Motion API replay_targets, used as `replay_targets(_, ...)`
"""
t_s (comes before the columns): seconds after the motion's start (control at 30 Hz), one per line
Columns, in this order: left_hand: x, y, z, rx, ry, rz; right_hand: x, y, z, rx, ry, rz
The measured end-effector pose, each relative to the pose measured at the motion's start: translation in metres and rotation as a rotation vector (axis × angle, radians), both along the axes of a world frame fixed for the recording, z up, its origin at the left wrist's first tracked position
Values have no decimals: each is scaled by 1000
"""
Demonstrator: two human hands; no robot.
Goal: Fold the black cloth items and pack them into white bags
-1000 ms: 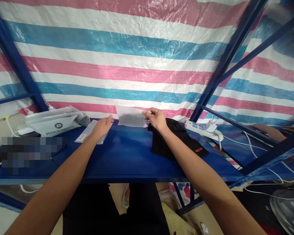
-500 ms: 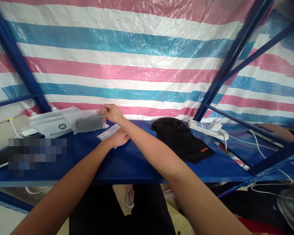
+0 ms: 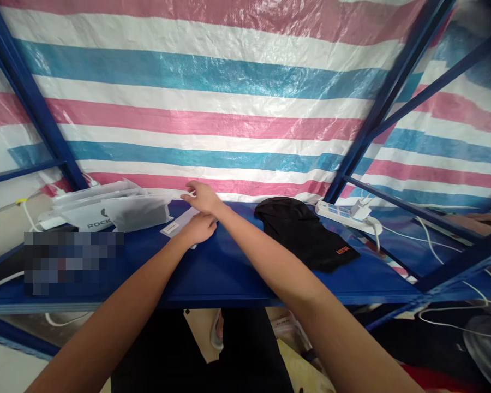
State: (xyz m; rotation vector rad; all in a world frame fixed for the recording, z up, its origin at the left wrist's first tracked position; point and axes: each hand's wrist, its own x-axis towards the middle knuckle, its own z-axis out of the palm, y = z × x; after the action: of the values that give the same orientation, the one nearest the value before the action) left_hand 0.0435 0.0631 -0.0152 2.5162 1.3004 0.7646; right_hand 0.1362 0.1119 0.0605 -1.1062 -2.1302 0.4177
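My left hand (image 3: 200, 228) lies low over a flat white packet (image 3: 179, 222) with a small label, its fingers curled and partly hidden. Just behind and above it, my right hand (image 3: 202, 197) hangs with fingers apart and nothing between them. To its left, a frosted plastic bag (image 3: 141, 213) with something greyish inside leans against more pale bags (image 3: 85, 210) printed with dark lettering. A folded black cloth item (image 3: 300, 232) with orange lettering rests on the blue shelf to the right of both hands.
The blue shelf (image 3: 233, 278) has a straight front edge. A white power strip (image 3: 346, 215) with plugs and cables sits at the right. Blue metal posts (image 3: 376, 109) frame both sides, with a striped sheet (image 3: 213, 103) behind. A blurred-out patch (image 3: 73, 262) covers something at left.
My right hand has let go of the frosted bag and moved slightly right. The bag now leans against the other bags. My left hand stays over the white packet.
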Motion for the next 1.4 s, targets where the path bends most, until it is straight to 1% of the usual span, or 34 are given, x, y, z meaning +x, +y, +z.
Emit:
replay_targets(0.07,-2,2,0,15,102,118,49,-15,7,68,-172,-102)
replay_targets(0.1,-4,3,0,20,153,193,77,-22,10,79,-270,-178)
replay_targets(0.13,-5,3,0,21,197,265,105,-30,12,57,-379,-258)
replay_targets(0.17,-6,3,0,20,223,322,133,-37,12,-6,-480,-355)
replay_targets(0.2,-7,3,1,18,236,363,160,-43,12,-110,-572,-440)
replay_targets(0.23,-7,3,1,19,241,388,184,-48,10,-186,-610,-484)
replay_targets(0.3,-5,1,3,29,232,406,219,-56,3,-299,-629,-512)
replay_targets(0.33,-4,0,4,37,226,403,230,-59,-2,-360,-578,-500)
replay_targets(0.4,-1,-3,6,57,208,386,234,-63,-15,-479,-374,-428)
replay_targets(0.43,0,-4,7,70,191,376,229,-64,-20,-543,-245,-356)
replay_targets(0.5,1,-5,10,108,134,354,211,-65,-28,-656,12,-163)
replay_targets(0.57,0,-6,17,167,44,319,194,-63,-28,-739,207,35)
replay_targets(0.6,1,-9,22,203,-9,297,189,-61,-24,-750,263,98)
replay_targets(0.63,2,-12,28,241,-62,270,188,-57,-19,-732,285,117)
replay_targets(0.67,6,-18,36,275,-110,233,191,-53,-13,-685,270,81)
replay_targets(0.7,14,-26,43,298,-147,184,198,-49,-6,-613,218,-6)
replay_targets(0.73,25,-37,51,307,-170,120,209,-44,0,-517,137,-142)
replay_targets(0.8,59,-66,62,238,-144,-93,235,-35,7,-340,-92,-470)
replay_targets(0.83,82,-83,64,194,-108,-202,249,-32,7,-295,-200,-600)
replay_targets(0.87,107,-100,64,165,-68,-294,261,-30,6,-292,-282,-680)
replay_targets(0.9,133,-117,61,151,-16,-380,272,-29,3,-327,-330,-709)
replay_targets(0.93,159,-132,56,156,31,-433,281,-29,-1,-388,-332,-695)
replay_targets(0.97,183,-144,51,162,71,-455,287,-30,-6,-454,-295,-652)
replay_targets(1.03,224,-159,39,150,146,-455,296,-33,-14,-537,-161,-565)
replay_targets(1.1,249,-162,31,92,203,-403,302,-37,-18,-568,-14,-522)
replay_targets(1.17,259,-159,31,23,222,-388,308,-40,-13,-579,46,-516)
replay_targets(1.23,258,-156,36,-31,150,-399,312,-40,0,-572,-8,-540)
replay_targets(1.33,242,-155,48,-57,-133,-417,312,-35,32,-500,-240,-650)
replay_targets(1.4,220,-157,54,-48,-335,-393,302,-28,53,-427,-363,-673)
